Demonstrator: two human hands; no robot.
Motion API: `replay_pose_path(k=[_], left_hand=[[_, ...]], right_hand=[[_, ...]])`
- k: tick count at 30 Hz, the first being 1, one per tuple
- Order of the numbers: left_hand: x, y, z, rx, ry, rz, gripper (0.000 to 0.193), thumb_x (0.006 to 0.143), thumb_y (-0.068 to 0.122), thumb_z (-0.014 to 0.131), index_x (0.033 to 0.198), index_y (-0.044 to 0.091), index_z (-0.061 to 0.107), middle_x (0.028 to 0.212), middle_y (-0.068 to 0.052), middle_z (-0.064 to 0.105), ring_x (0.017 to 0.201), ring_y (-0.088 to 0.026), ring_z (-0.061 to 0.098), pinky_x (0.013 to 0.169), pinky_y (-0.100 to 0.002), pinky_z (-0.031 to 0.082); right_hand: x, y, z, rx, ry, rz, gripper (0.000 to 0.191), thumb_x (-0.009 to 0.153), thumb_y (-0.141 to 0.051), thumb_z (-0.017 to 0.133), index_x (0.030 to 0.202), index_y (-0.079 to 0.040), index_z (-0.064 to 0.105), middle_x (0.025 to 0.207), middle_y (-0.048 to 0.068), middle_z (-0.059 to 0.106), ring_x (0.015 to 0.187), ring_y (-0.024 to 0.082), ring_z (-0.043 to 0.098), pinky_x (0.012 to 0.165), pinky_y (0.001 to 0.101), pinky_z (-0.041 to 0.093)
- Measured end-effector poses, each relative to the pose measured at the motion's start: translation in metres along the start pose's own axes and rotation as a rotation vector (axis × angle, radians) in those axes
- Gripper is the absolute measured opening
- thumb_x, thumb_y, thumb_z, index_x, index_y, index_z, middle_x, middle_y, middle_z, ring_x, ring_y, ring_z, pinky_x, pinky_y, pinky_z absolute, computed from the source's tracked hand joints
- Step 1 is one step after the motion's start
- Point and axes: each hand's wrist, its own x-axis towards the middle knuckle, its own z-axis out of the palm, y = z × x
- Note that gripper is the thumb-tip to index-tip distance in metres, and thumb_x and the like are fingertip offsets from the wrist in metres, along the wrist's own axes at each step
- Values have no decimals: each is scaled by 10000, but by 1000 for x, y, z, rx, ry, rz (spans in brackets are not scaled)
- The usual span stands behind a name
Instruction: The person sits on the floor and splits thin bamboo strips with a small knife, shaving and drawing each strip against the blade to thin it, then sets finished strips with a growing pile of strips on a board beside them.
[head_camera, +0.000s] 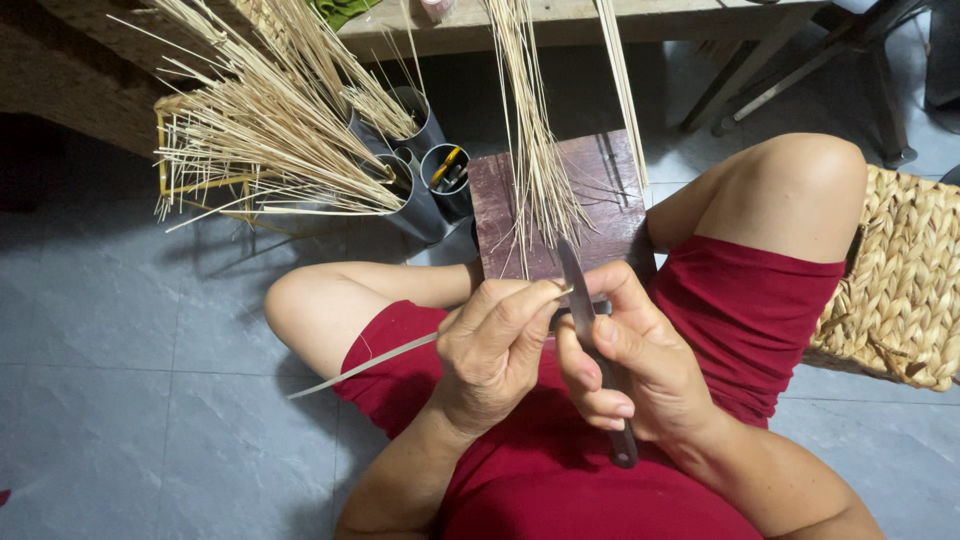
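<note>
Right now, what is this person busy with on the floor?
A seated person in red shorts holds a thin bamboo strip in the left hand and a slim knife in the right hand, blade against the strip. A small wooden block lies ahead, with bundled strips in dark tubes beside it.

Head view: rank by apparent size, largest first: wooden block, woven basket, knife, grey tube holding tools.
1. wooden block and woven basket: look alike, and the basket is cut off by the frame, so unranked.
2. knife in the right hand.
3. grey tube.
</note>
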Motion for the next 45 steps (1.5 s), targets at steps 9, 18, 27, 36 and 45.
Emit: replay_pose_path(k=[9, 18, 27, 36, 45], left_hand=[[8, 2, -9, -45, -173, -74, 213, 984, -25, 698, 1190, 19, 670, 970, -114, 695, 836, -221, 733, 709, -321, 586], [2, -12, -6, -32, -260, -174, 133, 991, -2, 665, 1121, 27, 668, 887, -104, 697, 761, -220, 735, 642, -319, 566], [6, -17, -11, -121, -361, -230, 167, 1011, -3, 605, 1169, 4, 659, 902, -113, 690, 777, -206, 736, 655, -318, 576], [-3, -25, 1, -67, -313, -299, 109, 1005, 4, 609, 1087, 14, 679, 886, -97, 725, 711, -166, 726, 614, -287, 570], [0, -28, 1, -145, -366, -277, 148, 1017, 21, 610, 1153, -1, 666, 909, -116, 705, 767, -190, 738, 660, -300, 586]], right_hand=[[1, -14, 1, -43, 80, -48, 297, 1074, -208, 566, 1338, -174, 434, 829, 141, 552, 456, 109, 401, 391, 228, 355], [-1, -22, -17, -28, 113, -28, 394, 1054, -227, 604, 1407, -194, 433, 826, 136, 561, 445, 86, 399, 378, 216, 345], [3, -28, -17, -115, 228, -16, 367, 1027, -231, 614, 1349, -173, 447, 809, 117, 562, 436, 63, 391, 359, 201, 327], [7, -29, -33, -82, 207, -63, 349, 1032, -237, 615, 1331, -183, 444, 820, 105, 572, 441, 61, 396, 363, 195, 331], [7, -31, -35, -129, 276, 4, 334, 1024, -231, 612, 1306, -139, 459, 826, 115, 582, 439, 59, 393, 362, 196, 330]])
